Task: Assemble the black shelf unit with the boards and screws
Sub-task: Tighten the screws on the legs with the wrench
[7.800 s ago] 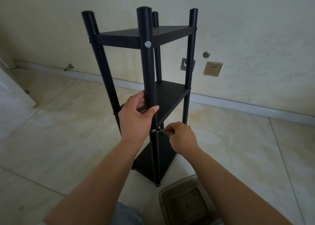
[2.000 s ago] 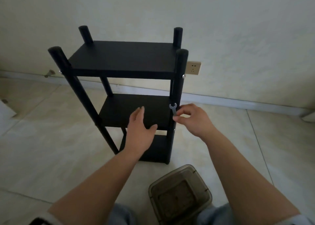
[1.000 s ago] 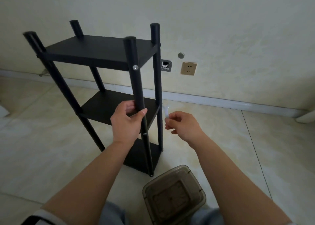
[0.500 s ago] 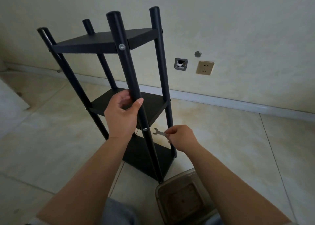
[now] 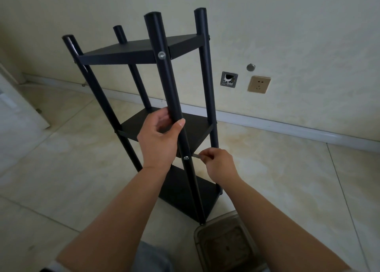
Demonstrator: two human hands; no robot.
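The black shelf unit (image 5: 131, 53) stands upright on the tiled floor with three boards and four round posts. My left hand (image 5: 159, 140) is wrapped around the nearest post (image 5: 164, 72) just above the middle board (image 5: 197, 131). A silver screw head (image 5: 186, 158) sits on that post below my thumb, and another screw (image 5: 161, 55) shows at the top board. My right hand (image 5: 219, 164) pinches a small flat metal wrench (image 5: 196, 156) whose tip reaches the lower screw from the right.
A clear brown plastic box (image 5: 224, 249) sits on the floor right in front of the shelf's near foot. A wall socket (image 5: 258, 84) and a metal wall plate (image 5: 228, 79) are on the wall behind. A white panel (image 5: 18, 111) leans at the left.
The shelf has been turned so a corner post faces me. My left hand took hold of that post. My right hand brought the wrench down and in against the middle screw.
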